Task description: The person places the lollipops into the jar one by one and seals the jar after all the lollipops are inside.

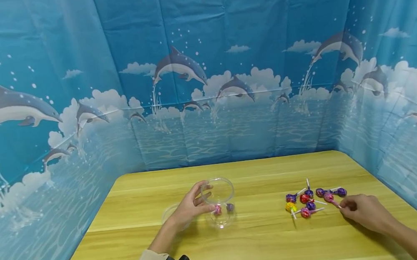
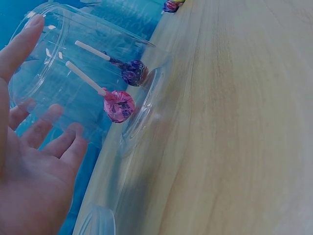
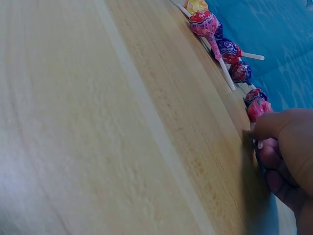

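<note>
A clear plastic jar [image 1: 222, 195] stands upright on the table, left of the middle. My left hand [image 1: 189, 209] holds it from the left side, thumb on the near side and fingers round the back. Inside, on the jar's bottom, are a pink-wrapped lollipop [image 2: 119, 105] and a purple one [image 2: 134, 72], sticks upward. At the right, my right hand [image 1: 367, 213] pinches the stick of another pink lollipop [image 1: 328, 197] between thumb and forefinger. That lollipop's head is beside two purple lollipops; part of its stick is hidden by the fingers in the right wrist view.
Several lollipops, among them a yellow one [image 1: 291, 207] and a red one [image 1: 304, 198], lie clustered left of my right hand. A clear round lid [image 1: 168, 211] lies beside the left wrist, partly covered. Behind the wooden table [image 1: 257, 242] hangs a blue dolphin curtain [image 1: 209, 138].
</note>
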